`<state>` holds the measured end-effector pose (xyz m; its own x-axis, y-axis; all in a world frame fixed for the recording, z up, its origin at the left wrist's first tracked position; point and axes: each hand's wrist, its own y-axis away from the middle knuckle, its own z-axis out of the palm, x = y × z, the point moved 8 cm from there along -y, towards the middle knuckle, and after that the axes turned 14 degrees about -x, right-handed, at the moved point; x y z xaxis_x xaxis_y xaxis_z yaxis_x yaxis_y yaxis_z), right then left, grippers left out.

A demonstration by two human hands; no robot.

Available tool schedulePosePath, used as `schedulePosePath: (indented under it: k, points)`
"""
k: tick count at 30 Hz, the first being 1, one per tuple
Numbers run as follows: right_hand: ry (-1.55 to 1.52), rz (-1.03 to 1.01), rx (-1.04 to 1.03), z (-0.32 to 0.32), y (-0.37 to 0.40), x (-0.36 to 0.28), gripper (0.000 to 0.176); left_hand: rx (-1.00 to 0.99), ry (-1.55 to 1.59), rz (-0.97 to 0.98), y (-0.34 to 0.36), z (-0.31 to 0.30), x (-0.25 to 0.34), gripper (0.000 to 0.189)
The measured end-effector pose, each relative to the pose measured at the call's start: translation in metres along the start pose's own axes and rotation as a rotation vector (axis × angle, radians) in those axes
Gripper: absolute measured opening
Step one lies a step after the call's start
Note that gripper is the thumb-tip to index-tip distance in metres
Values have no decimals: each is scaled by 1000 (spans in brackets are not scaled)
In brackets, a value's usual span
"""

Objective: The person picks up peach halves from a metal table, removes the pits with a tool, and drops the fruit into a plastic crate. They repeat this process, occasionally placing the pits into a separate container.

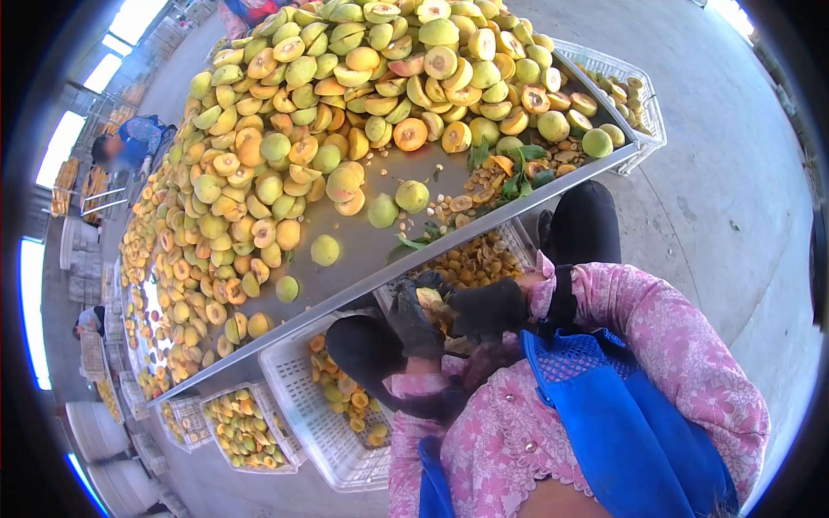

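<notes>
My left hand [412, 321], in a dark glove, is closed around a pale yellow peach piece [429, 299] in front of my chest. Close against its right side is my right hand [473, 311], also dark-gloved, with its fingers curled in at the peach. Whatever else those right fingers grip is hidden. Below and beyond both hands, a crate of small peach pieces [473, 262] sits under the table's edge. The metal table [363, 237] in front of me carries a large heap of halved peaches [345, 86].
White crates with peach halves stand at left, one large crate [285, 380] beside my knee and a smaller one [246, 427] further off. Another crate [643, 108] is past the table's right corner. Leaves [518, 177] and pits lie near the raised metal rim. Other people work at far left.
</notes>
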<state>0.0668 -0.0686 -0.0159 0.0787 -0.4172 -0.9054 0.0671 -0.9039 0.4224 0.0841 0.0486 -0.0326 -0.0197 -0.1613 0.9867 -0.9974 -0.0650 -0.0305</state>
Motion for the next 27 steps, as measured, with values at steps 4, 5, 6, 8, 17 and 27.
schedulePosePath:
  k: [4,5,6,8,17,27]
  points:
    - [-663,110,-4,5,13,-4,21,-8,-354,325,1,1,27,42]
    - [-948,-11,-72,12,10,-6,20,-8,-354,324,0,5,27,42]
    - [-948,-12,-72,13,10,-1,20,56,118,133,-3,1,5,45]
    - [-1176,-193,-219,20,9,-12,20,118,588,-66,-1,9,-13,48]
    - [-1355,-288,-335,30,4,7,24,-4,1115,-303,4,46,-5,32]
    - [-410,49,180,1,37,79,21,255,115,-221,11,-69,55,21]
